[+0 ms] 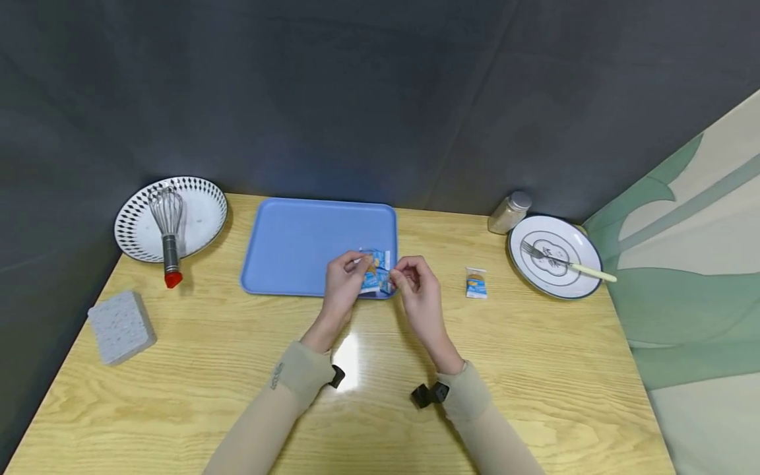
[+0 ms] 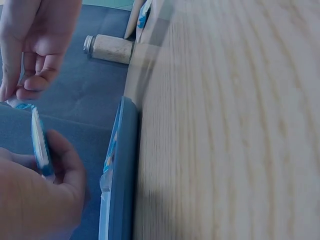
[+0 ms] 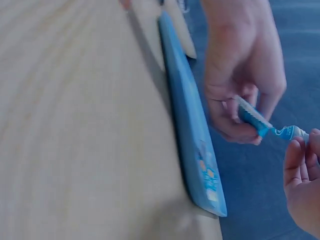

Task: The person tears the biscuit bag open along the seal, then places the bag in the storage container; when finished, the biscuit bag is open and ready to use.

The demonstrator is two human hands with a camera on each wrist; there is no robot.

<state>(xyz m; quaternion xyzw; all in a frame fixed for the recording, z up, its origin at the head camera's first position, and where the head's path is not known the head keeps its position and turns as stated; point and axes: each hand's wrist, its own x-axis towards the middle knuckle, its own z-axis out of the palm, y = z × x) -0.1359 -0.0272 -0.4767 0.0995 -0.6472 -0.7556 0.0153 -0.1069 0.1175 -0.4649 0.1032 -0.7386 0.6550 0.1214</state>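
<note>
Sleeves (image 1: 261, 422) slant toward the tray (image 1: 297, 244). Over its right end, left hand (image 1: 341, 284) grips the packet (image 3: 252, 118) by its body while right hand (image 1: 423, 297) pinches its twisted end (image 3: 286, 132), so its length bridges the gap from left fingers to right.

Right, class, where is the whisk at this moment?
In the head view, the whisk is on the left side, its wires over the diamond-rimmed plate and its handle reaching past the near rim, between the grey sponge and the plate's centre.
</note>
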